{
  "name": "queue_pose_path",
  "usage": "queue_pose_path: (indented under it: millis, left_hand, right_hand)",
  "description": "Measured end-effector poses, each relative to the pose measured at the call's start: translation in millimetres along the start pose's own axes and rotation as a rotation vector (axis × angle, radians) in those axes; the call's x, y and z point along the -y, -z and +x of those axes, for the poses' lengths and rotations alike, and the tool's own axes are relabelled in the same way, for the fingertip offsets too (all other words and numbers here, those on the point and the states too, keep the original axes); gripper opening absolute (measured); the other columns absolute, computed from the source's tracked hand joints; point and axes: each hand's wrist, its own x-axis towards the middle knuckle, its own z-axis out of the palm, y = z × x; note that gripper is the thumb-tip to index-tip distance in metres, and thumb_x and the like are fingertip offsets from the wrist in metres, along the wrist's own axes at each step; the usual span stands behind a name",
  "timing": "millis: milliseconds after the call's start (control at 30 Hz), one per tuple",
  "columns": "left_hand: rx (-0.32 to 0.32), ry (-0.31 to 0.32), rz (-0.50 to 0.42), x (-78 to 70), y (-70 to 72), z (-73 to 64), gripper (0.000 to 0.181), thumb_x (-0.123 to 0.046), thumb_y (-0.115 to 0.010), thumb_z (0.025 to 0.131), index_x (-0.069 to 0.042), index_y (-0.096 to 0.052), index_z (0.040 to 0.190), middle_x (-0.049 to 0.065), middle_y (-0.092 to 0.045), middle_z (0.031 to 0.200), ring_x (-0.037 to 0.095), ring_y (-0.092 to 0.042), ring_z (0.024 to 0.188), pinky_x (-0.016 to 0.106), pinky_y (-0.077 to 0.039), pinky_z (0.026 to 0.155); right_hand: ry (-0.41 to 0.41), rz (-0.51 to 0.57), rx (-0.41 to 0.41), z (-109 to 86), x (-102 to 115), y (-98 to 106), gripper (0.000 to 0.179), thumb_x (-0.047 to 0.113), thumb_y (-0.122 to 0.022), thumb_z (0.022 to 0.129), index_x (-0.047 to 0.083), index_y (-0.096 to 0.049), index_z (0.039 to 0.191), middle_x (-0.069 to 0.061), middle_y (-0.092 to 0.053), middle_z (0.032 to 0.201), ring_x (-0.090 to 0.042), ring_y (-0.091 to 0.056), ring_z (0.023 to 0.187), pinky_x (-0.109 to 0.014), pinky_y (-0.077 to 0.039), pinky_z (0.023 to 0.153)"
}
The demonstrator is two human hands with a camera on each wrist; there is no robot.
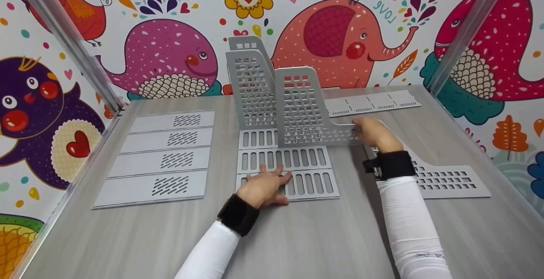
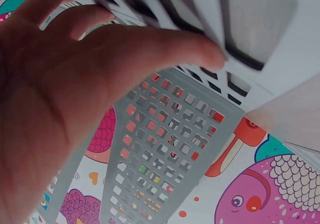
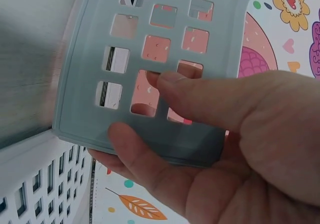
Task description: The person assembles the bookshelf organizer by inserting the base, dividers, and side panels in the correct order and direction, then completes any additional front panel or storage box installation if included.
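My left hand (image 1: 261, 187) rests with spread fingers on the slotted grey base panel (image 1: 314, 196), which lies flat in the middle of the table. In the left wrist view its thumb (image 2: 200, 49) lies along the slots. My right hand (image 1: 378, 134) grips the low outer end of an upright perforated grey side panel (image 1: 299, 111). Close up, thumb and fingers pinch that panel's rounded corner (image 3: 80, 116) around its square holes. The side panel stands across the base's back part. Behind it, to the left, two more tall perforated panels (image 1: 255, 88) stand upright.
Flat on the left lies a grey panel (image 1: 140, 164) in several sections with slanted slits. A white strip panel (image 1: 374, 102) lies at the back right. Another perforated side panel (image 1: 450, 181) lies flat beyond my right wrist. Patterned walls (image 1: 191, 49) enclose the table.
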Motion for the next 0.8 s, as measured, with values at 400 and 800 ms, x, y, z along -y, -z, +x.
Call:
queue_pose_path:
  millis: [400,800]
  left_hand:
    - [0.003,0.000,0.005,0.0,0.1,0.8,0.080,-0.045,-0.073,0.086,-0.027,-0.038,0.156,0.007,-0.026,0.167,0.051,-0.021,0.150,0.076,-0.033,0.107]
    - [0.011,-0.022,0.034,0.1,2.2,-0.3,0.079,-0.046,-0.071,0.087,-0.025,-0.038,0.156,0.008,-0.027,0.167,0.053,-0.022,0.149,0.077,-0.037,0.103]
  right_hand:
    - [0.031,0.019,-0.011,1.4,0.1,-2.3,0.007,-0.002,-0.059,0.090,-0.001,-0.053,0.085,-0.019,-0.062,0.080,-0.036,-0.059,0.078,-0.056,-0.051,0.078]
    - [0.032,0.036,-0.020,-0.2,1.3,-5.8,0.005,-0.001,-0.060,0.090,-0.004,-0.057,0.092,-0.024,-0.067,0.090,-0.040,-0.063,0.087,-0.058,-0.052,0.085]
